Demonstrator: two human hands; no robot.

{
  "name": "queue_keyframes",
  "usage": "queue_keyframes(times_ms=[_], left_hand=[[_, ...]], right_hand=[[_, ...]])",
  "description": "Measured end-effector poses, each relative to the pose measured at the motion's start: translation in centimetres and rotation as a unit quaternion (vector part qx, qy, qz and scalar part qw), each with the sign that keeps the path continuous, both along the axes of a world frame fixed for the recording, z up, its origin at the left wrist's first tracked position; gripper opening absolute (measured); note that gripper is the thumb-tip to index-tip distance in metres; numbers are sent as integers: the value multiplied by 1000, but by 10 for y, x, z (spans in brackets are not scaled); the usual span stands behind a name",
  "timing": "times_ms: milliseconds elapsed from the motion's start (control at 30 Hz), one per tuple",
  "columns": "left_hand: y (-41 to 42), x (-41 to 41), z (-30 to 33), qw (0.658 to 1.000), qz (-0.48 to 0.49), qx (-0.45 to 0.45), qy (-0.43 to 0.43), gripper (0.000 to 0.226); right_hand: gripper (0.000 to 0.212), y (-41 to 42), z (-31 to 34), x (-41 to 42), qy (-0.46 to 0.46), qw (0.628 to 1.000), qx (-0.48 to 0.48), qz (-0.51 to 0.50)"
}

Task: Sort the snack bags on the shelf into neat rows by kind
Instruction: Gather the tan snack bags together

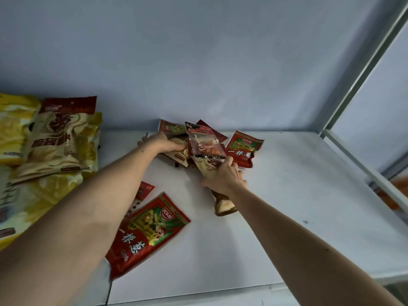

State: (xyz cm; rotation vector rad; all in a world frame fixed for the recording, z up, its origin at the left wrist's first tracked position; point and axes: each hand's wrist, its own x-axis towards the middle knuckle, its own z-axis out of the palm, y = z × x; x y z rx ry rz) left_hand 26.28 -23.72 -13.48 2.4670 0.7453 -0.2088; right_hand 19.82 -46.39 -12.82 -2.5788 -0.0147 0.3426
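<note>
Head view, white shelf point(287, 184), blue back wall behind.

Item 1: mixed heap of snack bags point(198, 140), far centre of the shelf, against the wall. Red and cream packs overlap at odd angles; unsorted, so this is judged the stock left to be worked through.

Item 2: left hand point(167, 143), reaching into the left side of the heap, fingers curled round a cream bag point(180, 156). Probably pulling it free of the pile.

Item 3: right hand point(225, 175), gripping a cream-and-brown bag point(209, 166) at the near right of the heap; the bag runs under the palm and its lower end shows near the wrist. Print too blurred to read.

Item 4: small red pack with a meat picture point(204, 143), tilted up on top of the heap between the two hands. Label unreadable.

Item 5: red bag marked 一根葱 point(242, 150), just right of the heap, lying flat, green picture above the writing.

Item 6: second red bag, same 一根葱 design point(148, 230), near left, partly under the left forearm. Well apart from its match, so this kind is not yet gathered.

Item 7: yellow bags point(15, 129) and larger cream bags point(57, 138), far left, stacked overlapping. Seemingly already grouped; brown lettering not legible.
</note>
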Motion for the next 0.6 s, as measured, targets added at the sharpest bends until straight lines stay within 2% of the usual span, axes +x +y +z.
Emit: queue_keyframes(times_ms=[67,133,200,300,400,533,600], left_hand=[[-5,-9,14,999,7,-33,-27,105],[-10,-15,27,999,10,-26,-33,77],[-15,-19,40,999,9,-4,-32,58],[-17,-30,58,999,-8,22,-33,44],[-9,-47,68,999,-15,43,-16,43],[10,-73,65,999,-27,37,4,49],[17,-82,61,999,-38,11,-7,44]], right_hand=[[93,-2,3,1,9,999,49,-7],[100,-1,7,1,24,994,102,-16],[111,1,11,-1,48,987,153,-32],[127,10,13,-8,60,983,171,-28],[141,20,11,-19,75,982,169,-22],[122,25,2,-31,98,989,109,-29],[104,25,0,-35,100,986,127,-40]])
